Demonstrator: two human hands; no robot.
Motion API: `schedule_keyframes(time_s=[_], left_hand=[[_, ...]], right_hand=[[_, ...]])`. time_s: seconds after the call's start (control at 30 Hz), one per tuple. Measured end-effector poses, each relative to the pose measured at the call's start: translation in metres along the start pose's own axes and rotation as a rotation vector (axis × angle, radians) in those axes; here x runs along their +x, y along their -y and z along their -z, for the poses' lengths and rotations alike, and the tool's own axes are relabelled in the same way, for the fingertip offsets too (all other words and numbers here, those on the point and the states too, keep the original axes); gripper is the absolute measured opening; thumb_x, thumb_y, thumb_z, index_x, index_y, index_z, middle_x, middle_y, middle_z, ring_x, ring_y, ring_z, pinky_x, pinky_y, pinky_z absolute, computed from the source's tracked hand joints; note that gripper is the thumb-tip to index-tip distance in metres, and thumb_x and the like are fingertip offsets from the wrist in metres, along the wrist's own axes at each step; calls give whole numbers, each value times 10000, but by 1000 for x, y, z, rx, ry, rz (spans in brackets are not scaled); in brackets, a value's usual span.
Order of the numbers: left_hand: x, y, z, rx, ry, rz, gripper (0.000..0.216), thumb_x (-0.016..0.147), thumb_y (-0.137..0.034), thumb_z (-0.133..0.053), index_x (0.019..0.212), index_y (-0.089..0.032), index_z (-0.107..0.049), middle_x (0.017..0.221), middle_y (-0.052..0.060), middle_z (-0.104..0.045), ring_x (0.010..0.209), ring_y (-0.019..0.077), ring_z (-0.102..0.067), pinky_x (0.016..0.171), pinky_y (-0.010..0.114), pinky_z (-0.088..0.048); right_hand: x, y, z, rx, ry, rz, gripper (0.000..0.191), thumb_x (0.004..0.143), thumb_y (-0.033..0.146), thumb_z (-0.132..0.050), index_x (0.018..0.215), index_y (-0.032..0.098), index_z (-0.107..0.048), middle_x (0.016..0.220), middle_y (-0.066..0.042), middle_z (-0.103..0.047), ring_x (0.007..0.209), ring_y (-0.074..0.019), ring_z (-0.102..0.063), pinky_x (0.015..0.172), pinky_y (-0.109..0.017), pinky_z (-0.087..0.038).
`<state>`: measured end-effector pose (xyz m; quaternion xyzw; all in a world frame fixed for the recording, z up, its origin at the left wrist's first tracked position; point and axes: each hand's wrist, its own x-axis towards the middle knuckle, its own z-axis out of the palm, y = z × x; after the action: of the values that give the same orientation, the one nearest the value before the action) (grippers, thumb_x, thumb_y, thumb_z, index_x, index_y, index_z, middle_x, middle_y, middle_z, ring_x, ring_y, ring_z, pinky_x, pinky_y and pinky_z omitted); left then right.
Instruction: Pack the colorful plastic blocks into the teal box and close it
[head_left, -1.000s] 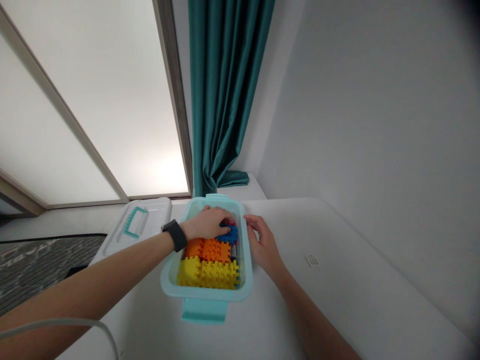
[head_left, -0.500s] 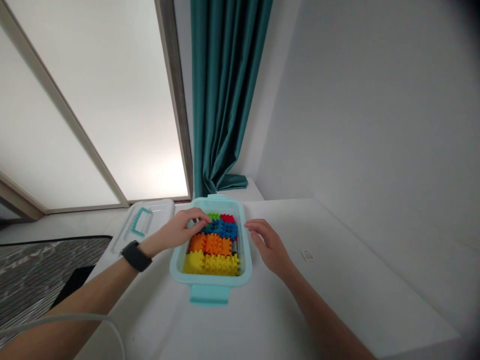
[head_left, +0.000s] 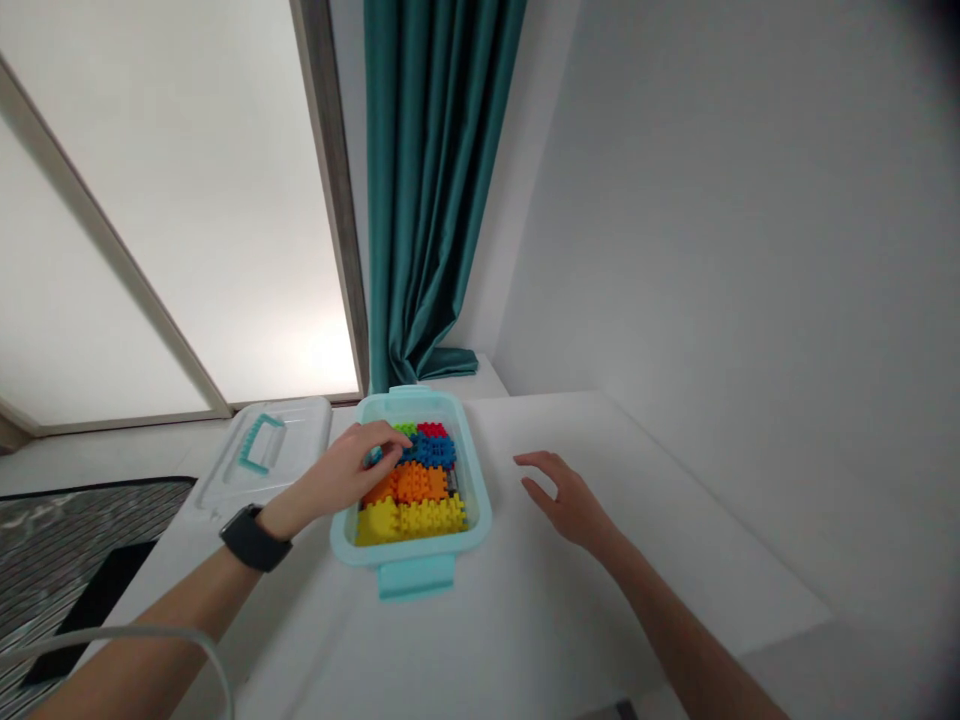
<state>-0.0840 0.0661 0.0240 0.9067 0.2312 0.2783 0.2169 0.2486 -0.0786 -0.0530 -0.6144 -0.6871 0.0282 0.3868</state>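
My left hand (head_left: pixel 361 462), with a dark watch on its wrist, reaches over the left rim of a light-blue plastic box (head_left: pixel 480 515). Its thumb and fingertips curl close together at the blue toothed blocks (head_left: pixel 439 452); whether a block is between them I cannot make out. In the same box lie orange blocks (head_left: pixel 420 482), yellow blocks (head_left: pixel 431 518), a green block (head_left: pixel 406 429) and red blocks (head_left: pixel 432 430), grouped by colour. To the right of the box, my right hand (head_left: pixel 566 497) hovers above the white table, thumb and fingers apart, holding nothing.
Left of the box, a clear lid (head_left: pixel 304 425) with a turquoise handle (head_left: pixel 259 443) lies on the white table (head_left: pixel 525 630). A teal curtain (head_left: pixel 435 200) hangs behind. A grey wall (head_left: pixel 712 250) borders the right side. A pale cable (head_left: pixel 150 632) crosses my left forearm.
My right hand has moved right, away from the box rim, and its fingers have spread. My left hand stays over the blue blocks. The whole view has shifted slightly.
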Motion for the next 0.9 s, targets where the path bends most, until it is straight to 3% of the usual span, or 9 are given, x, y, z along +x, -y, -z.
schedule_keyframes(time_s=[0.13, 0.27, 0.43, 0.57, 0.73, 0.9], left_hand=[[2, 4, -3, 25, 19, 5, 301, 963, -417, -474, 1038, -219, -688, 1081, 56, -733, 1012, 226, -662, 960, 377, -502], [2, 11, -7, 32, 12, 20, 362, 947, -509, -488, 1061, -238, -699, 1097, 51, -738, 1019, 240, -663, 928, 356, -519], [2, 23, -14, 31, -14, 35, 428, 914, -592, -512, 1066, -253, -725, 1104, 48, -745, 1004, 253, -667, 874, 332, -532], [0, 30, -17, 21, -21, 53, 442, 904, -607, -523, 1096, -265, -725, 1107, 45, -743, 966, 245, -677, 768, 292, -545], [-1, 32, -18, 14, -13, 64, 421, 912, -588, -530, 1105, -265, -721, 1090, 44, -744, 943, 236, -678, 713, 273, -537], [-2, 30, -17, 23, -36, 52, 432, 911, -598, -525, 1095, -265, -730, 1096, 50, -748, 958, 246, -672, 747, 288, -534]], right_hand=[[-40, -53, 34, -243, -61, -75, 310, 863, 288, -608, 1162, 257, -682, 1042, -101, -683, 1021, -294, -600, 951, -561, -486], [-64, -80, 52, -376, -24, -229, 363, 832, 292, -651, 1189, 234, -684, 1013, -111, -652, 1004, -298, -570, 933, -527, -467], [-65, -82, 60, -417, 144, -358, 375, 890, 283, -614, 1259, 230, -654, 1116, -118, -638, 1085, -273, -553, 984, -449, -418], [-60, -83, 68, -391, 246, -353, 339, 925, 305, -586, 1254, 262, -657, 1149, -104, -632, 1116, -265, -548, 995, -435, -405], [-58, -84, 69, -384, 241, -312, 274, 910, 305, -594, 1161, 239, -685, 1099, -106, -638, 1098, -272, -550, 986, -462, -419], [-60, -79, 59, -427, 126, -242, 207, 837, 268, -644, 1020, 183, -688, 1151, -144, -604, 1187, -309, -518, 998, -509, -450]])
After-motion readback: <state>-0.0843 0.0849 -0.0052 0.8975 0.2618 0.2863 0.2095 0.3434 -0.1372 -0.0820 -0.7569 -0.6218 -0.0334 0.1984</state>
